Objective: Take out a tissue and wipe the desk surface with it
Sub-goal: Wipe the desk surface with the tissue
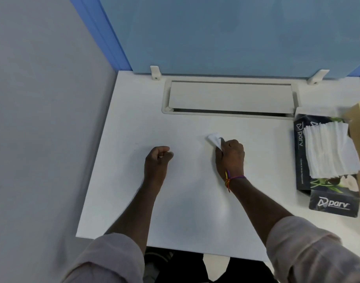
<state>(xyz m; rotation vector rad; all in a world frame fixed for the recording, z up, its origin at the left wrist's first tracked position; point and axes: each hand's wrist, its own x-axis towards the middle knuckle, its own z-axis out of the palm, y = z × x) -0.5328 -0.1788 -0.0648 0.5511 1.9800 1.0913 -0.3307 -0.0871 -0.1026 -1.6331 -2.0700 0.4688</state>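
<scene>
Right hand (230,156) fingers clenched on crumpled tissue (214,139), pressed to white counter (134,119). Left hand (157,160) loosely curled, empty. Tissue box (303,160) at right.

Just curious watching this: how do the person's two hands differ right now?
The right hand grips a crumpled white tissue; the left hand holds nothing, fingers loosely curled. The right wrist wears a coloured thread bracelet; the left wrist is bare. Both are over the white desk, with sleeves pushed up.
</scene>
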